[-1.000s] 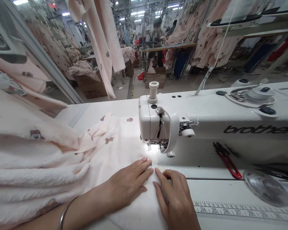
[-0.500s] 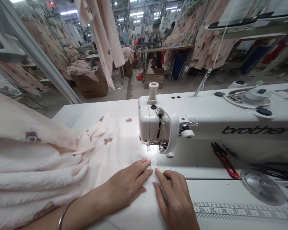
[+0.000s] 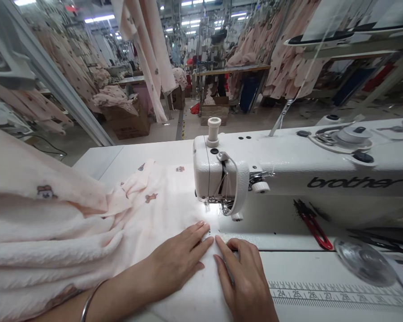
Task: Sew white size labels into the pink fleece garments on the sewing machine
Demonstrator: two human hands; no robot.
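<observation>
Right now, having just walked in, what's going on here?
A person is at a white sewing machine, with pale pink printed fabric spread at its lit needle area and bunched to the left. The left hand lies flat on the fabric; the right hand is beside it, index fingertip near the fabric's right edge. Red-handled snips lie to the right, under the machine's arm.

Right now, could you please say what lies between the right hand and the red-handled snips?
The head view shows white work surface, crossed by a dark seam.
</observation>
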